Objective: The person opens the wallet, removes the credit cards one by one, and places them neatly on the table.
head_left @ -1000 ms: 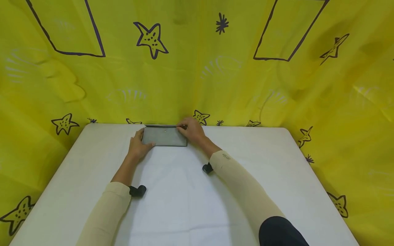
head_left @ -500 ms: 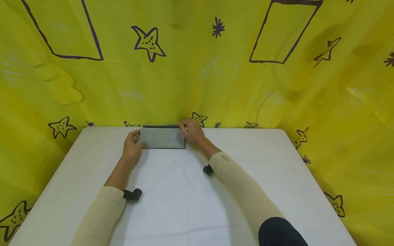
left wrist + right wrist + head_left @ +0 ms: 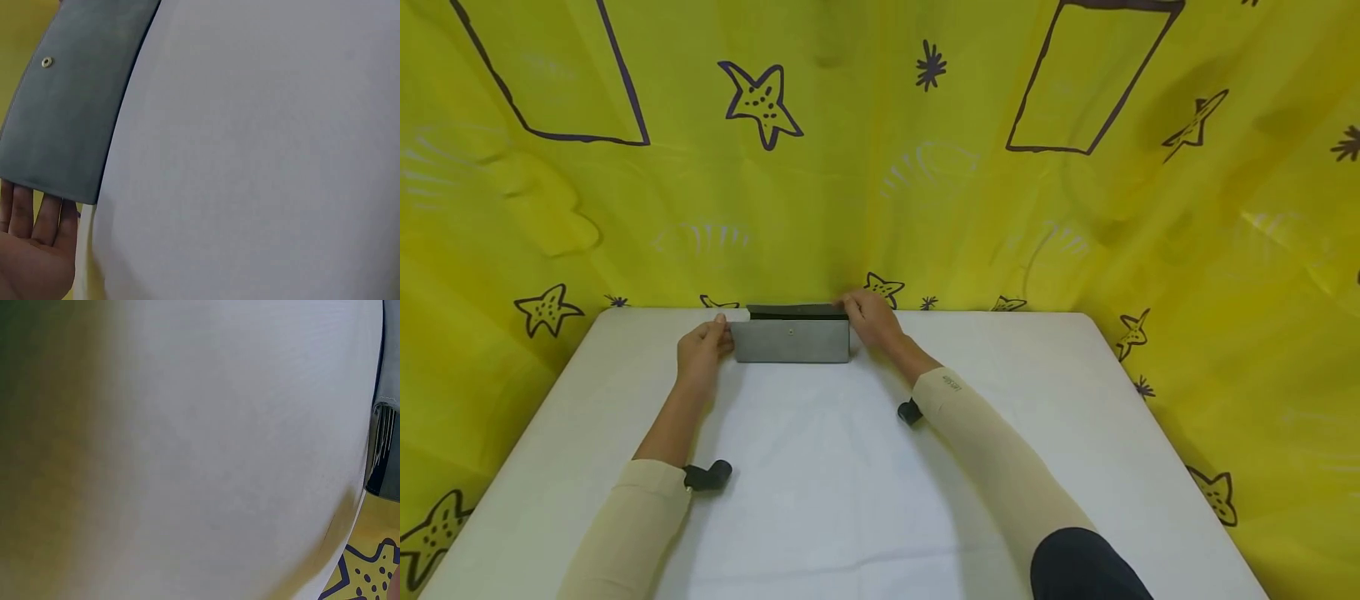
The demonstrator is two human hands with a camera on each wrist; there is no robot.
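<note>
A long grey-green wallet [image 3: 790, 342] with a small metal snap stands at the far edge of the white table. Behind its front, the raised flap [image 3: 797, 312] shows a dark gap between. My left hand [image 3: 700, 354] holds the wallet's left end; in the left wrist view its fingers [image 3: 47, 219] reach behind the grey panel [image 3: 78, 100]. At the other end, my right hand [image 3: 868, 318] pinches the top right corner by the flap. The right wrist view catches only the wallet's end [image 3: 384, 450], with layered folds inside, and a sliver of the hand.
The white tabletop [image 3: 820, 483] has rounded far corners and faint creases. A yellow curtain [image 3: 850, 192] with dark star drawings hangs right behind its far edge. Black wrist cameras [image 3: 709, 475] are strapped at both sleeves.
The left hand has slid left and now holds the wallet's left end. The wallet's front has tipped away from the flap, widening the dark gap. The right hand stays at the corner.
</note>
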